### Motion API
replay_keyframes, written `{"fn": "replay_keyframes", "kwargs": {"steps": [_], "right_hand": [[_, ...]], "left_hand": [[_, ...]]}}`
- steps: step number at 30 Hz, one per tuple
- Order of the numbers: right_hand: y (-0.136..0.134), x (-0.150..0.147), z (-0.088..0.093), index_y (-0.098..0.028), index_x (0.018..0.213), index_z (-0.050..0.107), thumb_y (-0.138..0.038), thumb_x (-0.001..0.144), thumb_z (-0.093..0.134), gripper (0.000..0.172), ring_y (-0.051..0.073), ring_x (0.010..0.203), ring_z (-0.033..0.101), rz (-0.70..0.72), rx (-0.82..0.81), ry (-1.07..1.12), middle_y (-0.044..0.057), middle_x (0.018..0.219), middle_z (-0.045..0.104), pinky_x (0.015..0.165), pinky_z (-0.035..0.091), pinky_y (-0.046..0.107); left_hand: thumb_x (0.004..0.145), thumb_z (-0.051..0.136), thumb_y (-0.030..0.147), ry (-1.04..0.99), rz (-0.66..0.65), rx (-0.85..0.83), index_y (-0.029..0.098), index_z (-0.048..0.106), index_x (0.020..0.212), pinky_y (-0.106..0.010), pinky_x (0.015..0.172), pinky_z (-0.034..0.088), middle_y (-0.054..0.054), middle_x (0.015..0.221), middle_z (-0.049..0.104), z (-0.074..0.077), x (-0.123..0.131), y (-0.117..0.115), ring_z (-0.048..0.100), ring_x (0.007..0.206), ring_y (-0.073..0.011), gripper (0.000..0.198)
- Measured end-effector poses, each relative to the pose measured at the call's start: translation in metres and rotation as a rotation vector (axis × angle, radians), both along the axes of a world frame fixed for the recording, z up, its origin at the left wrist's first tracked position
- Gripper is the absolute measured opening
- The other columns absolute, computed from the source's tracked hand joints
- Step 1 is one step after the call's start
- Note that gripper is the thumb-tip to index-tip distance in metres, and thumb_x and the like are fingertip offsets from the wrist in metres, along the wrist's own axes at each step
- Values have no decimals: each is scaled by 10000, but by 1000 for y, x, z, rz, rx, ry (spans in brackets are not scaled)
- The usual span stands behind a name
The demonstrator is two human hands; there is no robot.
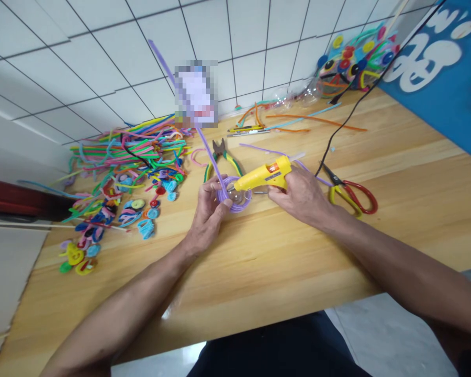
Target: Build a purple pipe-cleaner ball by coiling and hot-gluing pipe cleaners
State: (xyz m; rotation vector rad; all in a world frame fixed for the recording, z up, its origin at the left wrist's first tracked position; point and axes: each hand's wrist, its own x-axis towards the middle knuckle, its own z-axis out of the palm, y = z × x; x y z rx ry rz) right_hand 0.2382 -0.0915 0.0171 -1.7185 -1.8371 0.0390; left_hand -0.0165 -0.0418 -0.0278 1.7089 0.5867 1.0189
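My left hand (pixel 211 214) pinches a purple pipe cleaner (pixel 209 149) coiled into rings around a clear plastic ball (pixel 238 197). The pipe cleaner's long free end rises up and to the left, toward the tiled wall. In my right hand (pixel 300 195) is a yellow hot glue gun (pixel 261 174), gripped by its handle. Its nozzle points left at the coil's inner edge, close to my left fingertips; whether it touches cannot be made out. A clear glue stick (pixel 297 156) sticks out of the gun's back. Green-handled pliers (pixel 220 154) lie just behind the coil.
Colourful pipe cleaners (pixel 121 149) and small coiled pieces (pixel 145 228) are heaped at left. Red-and-yellow scissors (pixel 347 192) lie right of my right hand, near a black cord (pixel 332 137). A decorated ball (pixel 347 68) stands at the back right. A blurred-out rectangle (pixel 196 94) leans at the wall.
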Motion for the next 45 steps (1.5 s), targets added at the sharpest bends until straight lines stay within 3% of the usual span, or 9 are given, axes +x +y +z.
{"fn": "replay_keyframes", "kwargs": {"steps": [27,33,39,45], "right_hand": [[-1,1,-4,-209,916,666,-147,830,641,109,220,748,650,34,37,-22,61,848,734,694,469,327],[-3,6,-6,-236,754,617,-171,767,638,69,215,677,620,2,61,-47,45,725,688,648,451,329],[-7,13,0,-267,611,509,-257,762,650,207,215,578,579,-32,-62,-57,21,563,569,592,427,343],[-12,18,-1,-259,631,598,-390,789,652,212,226,533,609,-160,-153,23,33,564,635,551,441,341]], "left_hand": [[1097,648,419,-3,-9,6,359,444,1348,-501,1196,547,-73,1622,486,1,1,0,548,1503,-248,329],[1099,619,481,83,0,11,341,430,1348,-535,1235,515,-101,1633,422,3,3,-3,501,1531,-271,343],[1116,567,478,84,-13,77,306,427,1326,-548,1285,459,-124,1591,467,7,7,-2,466,1567,-272,305],[1092,573,337,102,19,155,256,467,1354,-547,1292,453,-164,1548,516,10,11,-3,500,1534,-286,294]]}}
